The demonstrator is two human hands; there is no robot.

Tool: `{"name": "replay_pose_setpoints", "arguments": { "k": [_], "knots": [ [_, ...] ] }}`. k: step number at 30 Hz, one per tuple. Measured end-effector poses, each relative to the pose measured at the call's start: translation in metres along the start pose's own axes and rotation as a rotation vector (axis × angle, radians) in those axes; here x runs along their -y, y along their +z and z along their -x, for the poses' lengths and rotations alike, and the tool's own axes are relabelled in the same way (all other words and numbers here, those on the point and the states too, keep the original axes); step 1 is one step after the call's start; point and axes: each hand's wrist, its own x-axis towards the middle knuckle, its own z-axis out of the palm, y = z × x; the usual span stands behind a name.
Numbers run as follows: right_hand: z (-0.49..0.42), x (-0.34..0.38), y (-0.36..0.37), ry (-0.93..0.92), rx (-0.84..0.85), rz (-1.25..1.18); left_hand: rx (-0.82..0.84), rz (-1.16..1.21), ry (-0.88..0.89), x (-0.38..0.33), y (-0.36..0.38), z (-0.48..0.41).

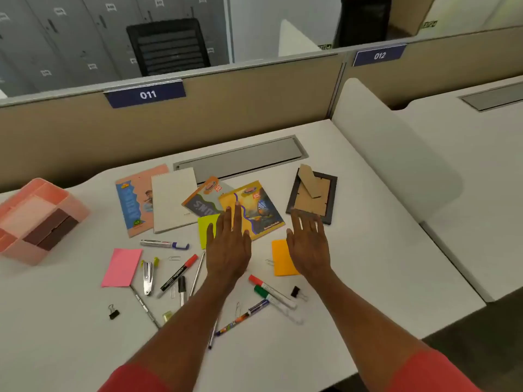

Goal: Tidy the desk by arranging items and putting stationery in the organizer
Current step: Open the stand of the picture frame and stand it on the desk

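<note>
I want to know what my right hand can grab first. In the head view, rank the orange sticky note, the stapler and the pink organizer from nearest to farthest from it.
From the right hand:
1. the orange sticky note, partly hidden by that hand's left edge.
2. the stapler, to the left, beyond the left hand.
3. the pink organizer, far left.

Just the one view here: a wide-angle cam on the person's head, looking forward and down across the white table (368, 256). It's close in, with the left hand (229, 250) and right hand (308, 250) stretched out mid-frame, and it faces the beige partition (226, 114) along the table's far edge.
</note>
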Motion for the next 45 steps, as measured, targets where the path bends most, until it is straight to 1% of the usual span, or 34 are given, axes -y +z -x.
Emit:
{"name": "replay_pose_setpoints", "arguments": {
  "k": [2,4,7,10,15,18,20,23,29,31,33,37,39,41,45],
  "knots": [
    [-0.012,-0.020,-0.002,0.060,0.009,-0.034,0.037,0.049,0.005,-0.022,0.004,-0.017],
    [-0.023,-0.041,0.005,0.090,0.003,-0.034,0.053,0.042,0.053,-0.047,0.013,-0.032],
    [-0.044,-0.065,0.011,0.132,0.039,-0.068,0.102,0.067,0.097,-0.080,0.027,-0.059],
    [-0.065,-0.087,0.021,0.188,0.101,-0.132,0.139,0.071,0.114,-0.105,0.046,-0.084],
    [-0.090,-0.113,0.036,0.240,0.168,-0.177,0.266,0.098,0.143,-0.130,0.079,-0.125],
    [-0.103,-0.118,0.039,0.245,0.201,-0.177,0.333,0.127,0.056,-0.141,0.087,-0.145],
    [-0.108,-0.119,0.040,0.238,0.204,-0.233,0.357,0.164,-0.023,-0.149,0.089,-0.153],
    [-0.110,-0.116,0.042,0.236,0.171,-0.361,0.348,0.320,-0.142,-0.162,0.091,-0.158],
    [-0.108,-0.121,0.036,0.262,0.204,-0.536,0.375,0.575,-0.401,-0.158,0.101,-0.173],
    [-0.103,-0.125,0.033,0.251,0.192,-0.636,0.384,0.677,-0.412,-0.159,0.088,-0.173],
    [-0.100,-0.129,0.032,0.237,0.150,-0.703,0.393,0.718,-0.374,-0.157,0.078,-0.174],
    [-0.095,-0.149,0.038,0.156,0.018,-0.824,0.412,0.689,-0.315,-0.144,0.067,-0.184],
    [-0.093,-0.162,0.042,0.077,-0.045,-0.860,0.446,0.699,-0.338,-0.137,0.062,-0.195],
    [-0.097,-0.169,0.042,0.009,-0.070,-0.855,0.504,0.737,-0.381,-0.133,0.051,-0.208],
    [-0.117,-0.169,0.038,-0.022,-0.104,-0.782,0.608,0.793,-0.495,-0.128,0.035,-0.239]
  ]
}}
